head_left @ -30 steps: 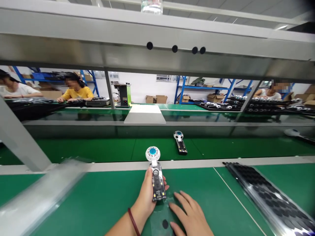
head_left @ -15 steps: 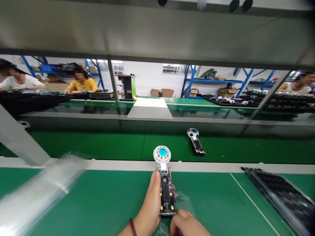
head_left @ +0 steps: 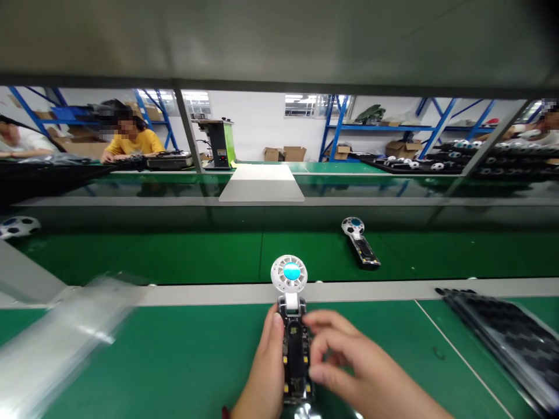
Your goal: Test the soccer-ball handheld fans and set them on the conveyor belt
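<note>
My left hand (head_left: pixel 262 372) grips the black handle of a small hand fan (head_left: pixel 292 326), whose white round head with a blue centre points away from me. My right hand (head_left: pixel 349 366) is curled beside the handle, with fingertips pinched against its right side near the top. What those fingers hold, if anything, is hidden. Both hands are over the green mat (head_left: pixel 174 361) close to me. A second fan of the same kind (head_left: pixel 361 242) lies on the green conveyor belt (head_left: pixel 174 256) beyond.
A clear plastic bundle (head_left: pixel 65 343) lies at my left. A tray of several black round pads (head_left: pixel 502 337) lies at the right. A football-patterned fan head (head_left: pixel 17 227) shows at far left. Other people sit across the line.
My right hand rose from the clear bag under the fan's base to the side of the handle. The fan on the belt drifted right. The view tilted down.
</note>
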Motion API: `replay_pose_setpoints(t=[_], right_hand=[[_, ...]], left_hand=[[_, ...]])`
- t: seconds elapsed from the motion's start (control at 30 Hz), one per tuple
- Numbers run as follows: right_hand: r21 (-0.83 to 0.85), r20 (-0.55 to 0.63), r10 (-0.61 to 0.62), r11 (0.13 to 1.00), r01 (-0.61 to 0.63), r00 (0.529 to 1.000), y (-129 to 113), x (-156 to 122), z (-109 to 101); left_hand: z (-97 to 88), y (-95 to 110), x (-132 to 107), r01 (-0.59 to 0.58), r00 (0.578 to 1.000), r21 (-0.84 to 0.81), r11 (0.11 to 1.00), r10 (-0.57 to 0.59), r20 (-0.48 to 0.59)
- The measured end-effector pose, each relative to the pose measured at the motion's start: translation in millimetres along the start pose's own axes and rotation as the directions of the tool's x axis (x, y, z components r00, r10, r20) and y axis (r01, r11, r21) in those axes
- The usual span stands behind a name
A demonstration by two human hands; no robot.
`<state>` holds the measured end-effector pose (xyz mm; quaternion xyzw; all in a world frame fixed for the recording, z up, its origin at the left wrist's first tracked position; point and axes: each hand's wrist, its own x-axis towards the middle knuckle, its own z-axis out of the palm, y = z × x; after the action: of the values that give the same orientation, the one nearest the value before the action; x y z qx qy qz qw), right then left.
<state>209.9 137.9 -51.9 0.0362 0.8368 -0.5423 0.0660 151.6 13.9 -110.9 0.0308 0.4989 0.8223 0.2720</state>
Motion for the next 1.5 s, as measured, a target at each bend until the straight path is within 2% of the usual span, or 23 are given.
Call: replay_pose_setpoints(t=[0.07,0.1,0.2,0.33,0.53,0.97,1.17,1.5], right_hand=[[0.027,-0.137,0.086,0.996,-0.083,0.987,-13,11,-5],[0.034,-0.167,0.123,0.992,-0.119,0.978,-17,15,-5],[0.078,-0.160,0.161,0.986,-0.150,0.974,-19,24,0],[0.061,-0.162,0.180,0.983,-0.172,0.970,-15,26,6],[-0.060,-0.198,0.107,0.991,-0.122,0.974,-14,25,7],[-0.093,-0.209,0.059,0.993,-0.079,0.976,-13,23,11],[-0.105,-0.218,0.046,0.992,-0.070,0.975,-11,24,13],[-0.119,-0.242,0.002,0.992,-0.032,0.970,-10,23,16]], left_hand=[[-2.1,-2,1,0.005,1.000,0.021,1.000,-0.005,0.011],[-2.9,-3,2,0.020,1.000,0.042,0.999,-0.020,-0.007],[-3.0,-5,2,0.043,0.991,0.122,0.992,-0.026,-0.132],[0.7,-1,-2,0.075,0.983,0.194,0.978,-0.040,-0.177],[6.8,7,-5,0.111,0.978,0.273,0.956,-0.056,-0.201],[10.3,8,-10,0.033,0.981,0.239,0.970,0.014,-0.195],[4.4,5,-7,0.152,0.969,0.214,0.965,-0.103,-0.224],[4.6,2,-5,-0.025,0.989,0.140,0.990,0.045,-0.143]])
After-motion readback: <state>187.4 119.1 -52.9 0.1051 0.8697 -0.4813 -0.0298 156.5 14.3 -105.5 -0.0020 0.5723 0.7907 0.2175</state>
